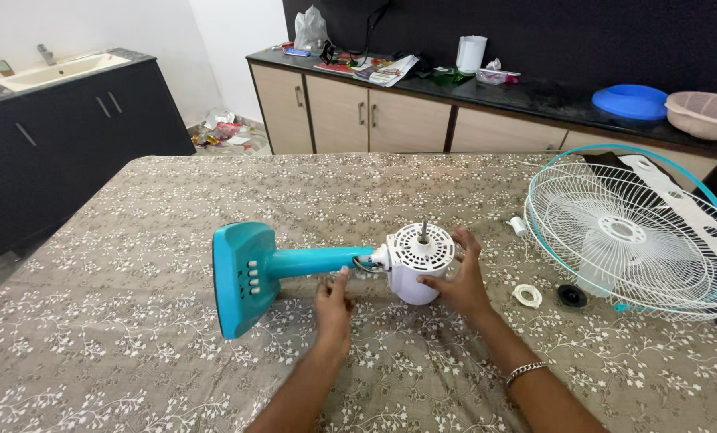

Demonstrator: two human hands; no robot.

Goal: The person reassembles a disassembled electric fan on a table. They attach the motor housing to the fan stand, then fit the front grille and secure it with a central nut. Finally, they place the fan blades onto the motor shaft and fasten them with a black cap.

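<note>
The person's right hand (pixel 455 277) was wrapped around the white plastic motor housing (pixel 417 265) of a fan lying on its side, fingers closed over the far side and thumb on the near one. The left hand (pixel 333 303) lay just beside it, fingers loosely curled, the thumb touching the teal plastic stem (pixel 314 261); I could not tell whether it gripped anything. Beyond the left hand stood the teal base with white buttons (pixel 242 277). To the right of the right hand lay a small white ring (pixel 527 295), a black round cap (pixel 572 296) and a white wire fan guard with teal rim (pixel 627 232), all on the floral brown tabletop (pixel 134 337).
</note>
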